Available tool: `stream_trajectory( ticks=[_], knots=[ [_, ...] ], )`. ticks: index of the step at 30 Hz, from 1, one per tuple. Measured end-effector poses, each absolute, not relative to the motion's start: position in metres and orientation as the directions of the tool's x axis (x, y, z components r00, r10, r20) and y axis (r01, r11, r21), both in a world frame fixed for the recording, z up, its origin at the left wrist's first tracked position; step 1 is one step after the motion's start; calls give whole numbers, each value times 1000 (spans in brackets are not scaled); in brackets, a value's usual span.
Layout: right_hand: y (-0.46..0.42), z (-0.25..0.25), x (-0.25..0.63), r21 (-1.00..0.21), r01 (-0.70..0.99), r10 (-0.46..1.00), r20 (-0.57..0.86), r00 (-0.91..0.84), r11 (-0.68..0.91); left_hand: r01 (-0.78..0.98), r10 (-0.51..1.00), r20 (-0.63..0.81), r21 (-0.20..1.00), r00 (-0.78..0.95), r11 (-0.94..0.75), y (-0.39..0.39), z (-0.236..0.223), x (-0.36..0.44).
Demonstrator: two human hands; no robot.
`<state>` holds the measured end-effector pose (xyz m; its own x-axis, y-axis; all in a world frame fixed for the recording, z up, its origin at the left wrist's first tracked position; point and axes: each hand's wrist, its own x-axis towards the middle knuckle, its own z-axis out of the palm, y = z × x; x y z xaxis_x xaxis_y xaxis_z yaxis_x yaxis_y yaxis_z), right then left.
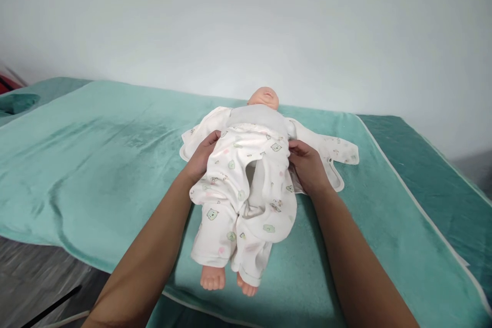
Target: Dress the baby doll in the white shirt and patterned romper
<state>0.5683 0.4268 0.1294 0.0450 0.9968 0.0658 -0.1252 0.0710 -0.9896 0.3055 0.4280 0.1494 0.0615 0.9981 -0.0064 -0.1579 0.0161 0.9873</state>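
A baby doll (265, 97) lies on its back, its head away from me and its bare feet toward me. White patterned pants (230, 164) cover its hips and legs, with a loose rounded flap hanging open over one leg. Grey-white cloth (255, 114) shows on its torso. A white patterned jacket (340, 149) is spread open underneath, sleeves out to both sides. My left hand (203, 158) curls against the left side of the pants at the hip. My right hand (307, 165) closes on the right side, its fingertips partly hidden by cloth.
A teal plush blanket (115, 164) with pale edging covers the table. Darker teal cloth (430, 159) lies at the right. Behind stands a plain pale wall (246, 31). Grey floor (34, 271) and a dark rod (54, 306) show at lower left.
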Motion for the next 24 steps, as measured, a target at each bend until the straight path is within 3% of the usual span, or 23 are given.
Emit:
stream_trajectory(
  ticks=[9,20,24],
  knots=[
    [422,136,565,-995,-59,983,69,169,80,-176,1000,20,984,-1,-20,433,145,311],
    [416,144,580,-990,40,986,132,-106,137,-149,994,53,988,91,-39,439,136,301],
    [418,145,582,-971,87,966,209,-153,224,-154,975,215,967,62,-204,437,139,304]
  ],
)
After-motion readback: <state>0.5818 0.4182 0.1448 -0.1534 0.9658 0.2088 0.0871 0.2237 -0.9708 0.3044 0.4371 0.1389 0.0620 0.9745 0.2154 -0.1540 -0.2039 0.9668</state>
